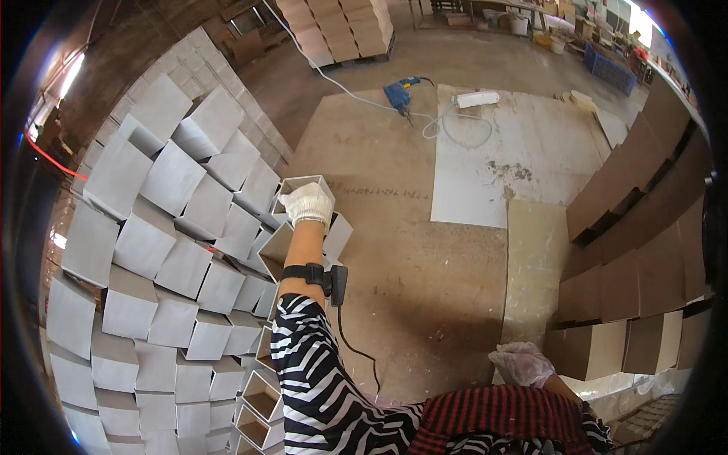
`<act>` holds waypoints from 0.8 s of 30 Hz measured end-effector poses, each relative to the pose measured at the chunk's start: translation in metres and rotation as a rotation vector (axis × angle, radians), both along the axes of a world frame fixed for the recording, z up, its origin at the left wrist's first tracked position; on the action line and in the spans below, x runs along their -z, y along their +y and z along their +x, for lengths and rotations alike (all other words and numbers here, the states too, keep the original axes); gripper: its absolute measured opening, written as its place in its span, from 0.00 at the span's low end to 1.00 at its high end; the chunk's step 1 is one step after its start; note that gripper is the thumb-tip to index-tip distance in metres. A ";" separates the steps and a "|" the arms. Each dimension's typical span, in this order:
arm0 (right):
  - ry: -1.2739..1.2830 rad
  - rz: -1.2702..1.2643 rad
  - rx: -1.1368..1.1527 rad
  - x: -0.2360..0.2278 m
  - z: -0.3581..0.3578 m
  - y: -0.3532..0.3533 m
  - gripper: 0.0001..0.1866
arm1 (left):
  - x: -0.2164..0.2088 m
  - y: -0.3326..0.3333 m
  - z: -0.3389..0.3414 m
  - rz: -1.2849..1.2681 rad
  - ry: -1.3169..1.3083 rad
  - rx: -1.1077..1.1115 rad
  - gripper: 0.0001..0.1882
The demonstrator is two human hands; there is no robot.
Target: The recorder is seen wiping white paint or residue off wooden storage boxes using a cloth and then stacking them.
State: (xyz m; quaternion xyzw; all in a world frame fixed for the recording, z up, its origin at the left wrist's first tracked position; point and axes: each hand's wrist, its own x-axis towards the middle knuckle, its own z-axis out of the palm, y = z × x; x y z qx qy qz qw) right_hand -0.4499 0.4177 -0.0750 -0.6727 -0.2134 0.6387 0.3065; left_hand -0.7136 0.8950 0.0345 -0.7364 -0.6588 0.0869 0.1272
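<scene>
My left hand (307, 203), in a white knit glove, reaches forward and grips the rim of a small open white box (302, 184) at the right edge of a large stack of white boxes (163, 250). A black band with a small black device and cable (324, 277) sits on that forearm. My right hand (520, 362), in a thin clear glove, hangs low beside a pile of brown cardboard boxes (637, 258) with nothing visibly in it; its fingers look loosely curled.
Brown cardboard sheets (394, 227) and a white sheet (500, 152) cover the floor. A blue power drill (397, 94) and a white power strip (478, 98) lie farther off. More stacked boxes (341, 26) and a blue crate (609, 67) stand at the back.
</scene>
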 end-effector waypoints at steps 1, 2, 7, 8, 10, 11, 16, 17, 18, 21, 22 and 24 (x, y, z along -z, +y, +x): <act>-0.020 0.037 -0.022 0.014 0.004 -0.005 0.13 | -0.004 -0.001 0.005 0.011 -0.031 -0.022 0.17; -0.041 0.075 -0.045 0.022 0.007 -0.008 0.13 | -0.009 -0.003 0.010 -0.017 -0.069 -0.022 0.17; -0.272 0.211 -0.287 0.037 0.009 -0.009 0.12 | 0.003 -0.003 0.013 -0.072 -0.098 -0.049 0.17; -0.280 0.265 -0.352 0.041 0.010 -0.011 0.12 | 0.002 -0.003 0.012 -0.072 -0.141 -0.053 0.16; -0.372 0.287 -0.418 0.027 0.009 -0.004 0.13 | 0.001 -0.006 0.001 -0.066 -0.178 -0.071 0.15; -0.469 0.306 -0.478 0.022 0.008 -0.001 0.13 | 0.003 -0.008 -0.008 -0.059 -0.211 -0.052 0.16; -0.485 0.475 -0.501 0.021 0.008 0.002 0.14 | -0.003 -0.021 -0.037 -0.069 -0.138 0.055 0.19; -0.361 0.301 -0.413 0.018 0.006 0.004 0.13 | -0.010 -0.031 -0.046 0.008 -0.244 0.107 0.21; -0.364 0.292 -0.410 0.026 0.009 0.002 0.13 | -0.014 -0.039 -0.050 0.078 -0.355 0.171 0.23; -0.300 0.405 -0.304 0.044 0.013 -0.005 0.13 | -0.039 -0.074 -0.077 0.054 -0.416 0.203 0.25; -0.356 0.399 -0.340 0.038 0.009 0.000 0.13 | -0.042 -0.088 -0.095 0.028 -0.277 0.206 0.26; -0.413 0.391 -0.374 0.040 0.009 0.001 0.13 | -0.051 -0.120 -0.106 -0.066 -0.087 0.154 0.29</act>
